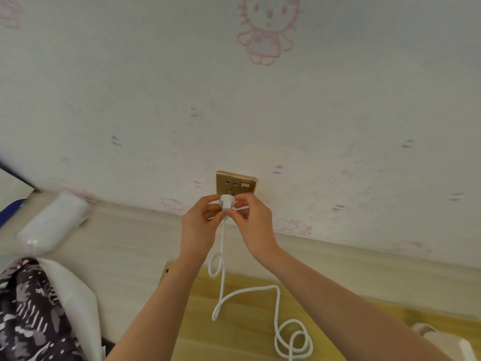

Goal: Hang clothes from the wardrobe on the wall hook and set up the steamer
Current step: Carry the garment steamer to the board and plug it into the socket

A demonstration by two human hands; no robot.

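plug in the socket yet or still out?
Cannot tell for sure. Both hands, left hand and right hand, pinch the white plug right at the gold wall socket; the prongs are hidden.

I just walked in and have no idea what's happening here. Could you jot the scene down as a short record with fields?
Activity: plugging a cord into a wall outlet
Left hand: pinches the white plug
Right hand: pinches the same plug
Outlet: gold plate low on the wall, just behind the plug
Plug seated: cannot tell
Cord: white, loops down over the wooden surface
Wall: pale, pink cartoon cats
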